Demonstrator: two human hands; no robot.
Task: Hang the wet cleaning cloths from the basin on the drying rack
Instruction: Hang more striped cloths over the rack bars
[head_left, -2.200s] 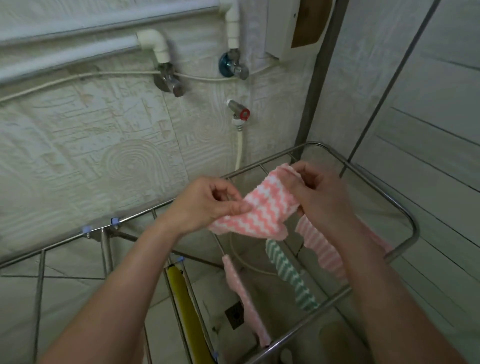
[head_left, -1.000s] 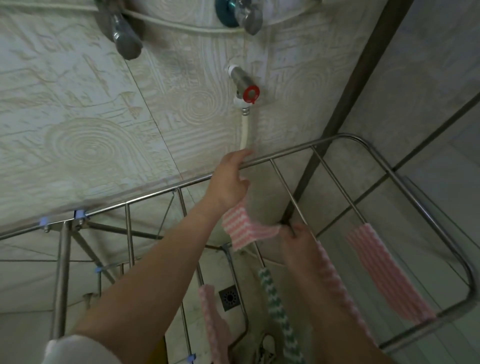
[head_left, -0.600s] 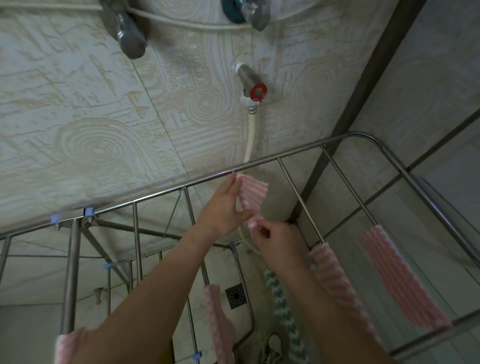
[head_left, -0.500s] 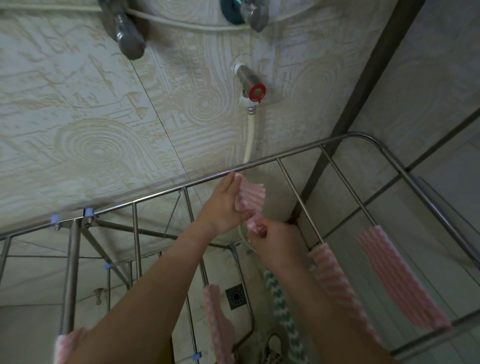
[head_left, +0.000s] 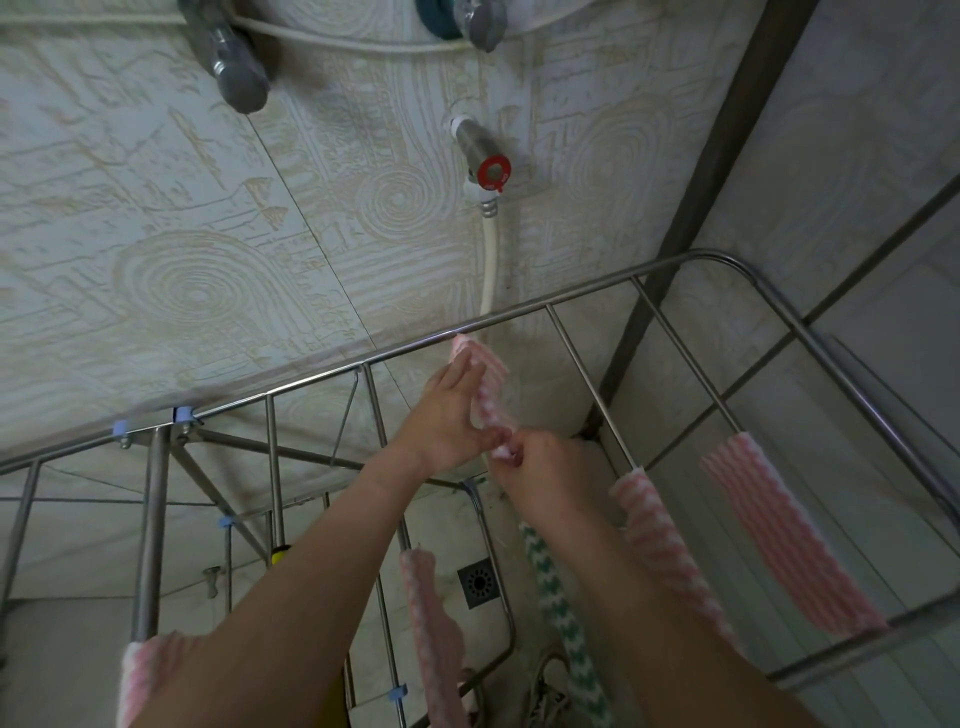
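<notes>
My left hand (head_left: 447, 418) lies with straight fingers against the pink cloth (head_left: 491, 387), steadying it where it drapes over the far rail of the drying rack (head_left: 571, 297). My right hand (head_left: 543, 475) pinches its lower end, I judge to tug it straight. Other cloths (head_left: 779, 540) crowd the nearer bars, and a white hose (head_left: 488, 260) hangs just behind.
</notes>
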